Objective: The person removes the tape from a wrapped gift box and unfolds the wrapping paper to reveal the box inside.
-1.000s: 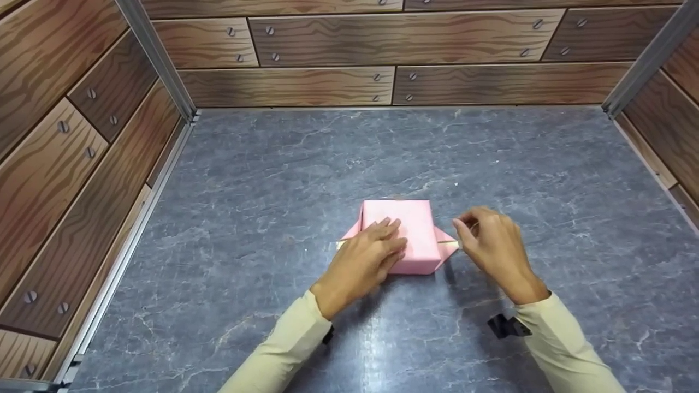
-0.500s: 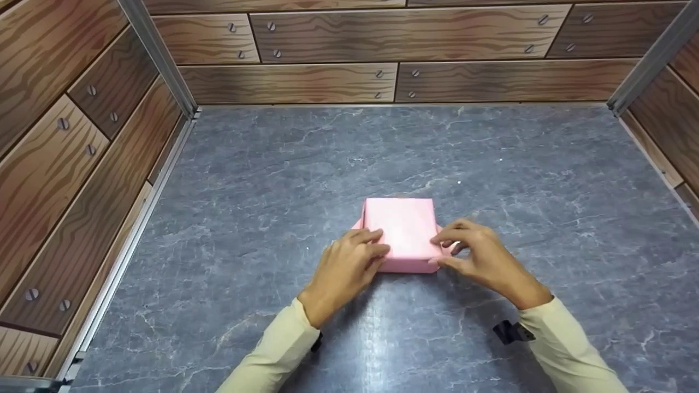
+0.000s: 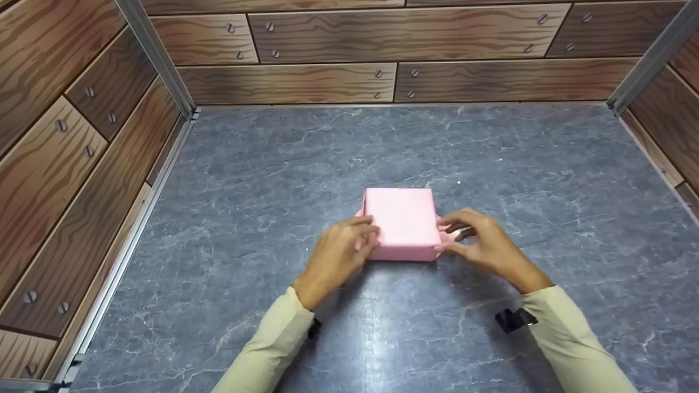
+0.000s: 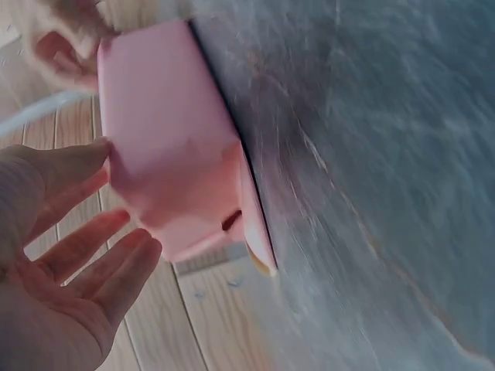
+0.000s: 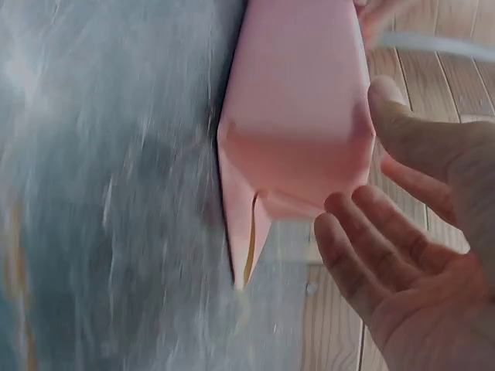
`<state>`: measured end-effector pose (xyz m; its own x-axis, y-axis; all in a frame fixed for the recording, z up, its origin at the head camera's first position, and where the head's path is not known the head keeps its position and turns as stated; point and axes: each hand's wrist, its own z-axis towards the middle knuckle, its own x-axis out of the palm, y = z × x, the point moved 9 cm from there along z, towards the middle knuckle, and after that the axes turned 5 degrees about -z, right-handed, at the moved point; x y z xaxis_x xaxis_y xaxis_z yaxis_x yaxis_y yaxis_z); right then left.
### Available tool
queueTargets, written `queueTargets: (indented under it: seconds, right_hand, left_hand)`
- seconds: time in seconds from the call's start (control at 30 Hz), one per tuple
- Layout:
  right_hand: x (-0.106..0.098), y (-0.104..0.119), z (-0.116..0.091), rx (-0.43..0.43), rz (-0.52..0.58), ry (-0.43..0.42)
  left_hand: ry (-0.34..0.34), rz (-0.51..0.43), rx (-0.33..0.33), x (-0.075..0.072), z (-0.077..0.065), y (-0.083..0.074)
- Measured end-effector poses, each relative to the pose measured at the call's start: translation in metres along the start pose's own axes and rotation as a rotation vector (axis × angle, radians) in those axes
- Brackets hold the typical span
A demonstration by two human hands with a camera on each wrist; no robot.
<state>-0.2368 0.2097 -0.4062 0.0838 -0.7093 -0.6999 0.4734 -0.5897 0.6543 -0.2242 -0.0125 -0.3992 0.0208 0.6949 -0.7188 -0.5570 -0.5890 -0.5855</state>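
A box wrapped in pink paper point(image 3: 401, 218) sits on the grey marbled table, between the two hands. At its left end, the left hand point(image 3: 333, 254) holds it with the thumb near the front corner and the fingers along the top edge. The right hand point(image 3: 486, 243) holds the opposite end, thumb at the front corner and fingers bent over the side. A pointed paper flap point(image 5: 241, 232) sticks out low at the right end. In the left wrist view, another folded flap point(image 4: 259, 224) juts from the left end, close to the table.
Wood-patterned panels point(image 3: 327, 35) stand at the back and both sides of the marbled table point(image 3: 273, 158). Metal rails point(image 3: 158, 60) run along their corners. A dark wrist device point(image 3: 515, 320) sits at the right sleeve.
The right hand has come in from beside the right flap to the box's end. The left hand has slid from the top to the left edge. The box has shifted slightly away.
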Motion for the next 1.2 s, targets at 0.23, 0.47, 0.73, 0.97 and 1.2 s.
queueTargets:
  seconds: [0.23, 0.47, 0.73, 0.97, 1.2]
  right_hand:
    - [0.007, -0.023, -0.001, 0.077, -0.085, 0.118]
    - [0.017, -0.031, 0.002, 0.083, -0.113, 0.193]
    - [0.023, -0.031, 0.006, 0.085, -0.091, 0.223]
    - [0.021, -0.033, 0.008, 0.097, -0.109, 0.197]
    - [0.019, -0.035, 0.005, 0.091, -0.114, 0.175]
  left_hand:
    - [0.102, -0.108, -0.144, -0.008, -0.004, 0.029]
    - [0.226, -0.104, -0.187, 0.008, -0.005, 0.039]
    - [0.173, 0.005, -0.123, 0.006, -0.002, 0.038]
    - [0.149, 0.041, -0.107, 0.004, -0.002, 0.039]
    - [0.136, 0.053, -0.095, 0.006, -0.004, 0.039]
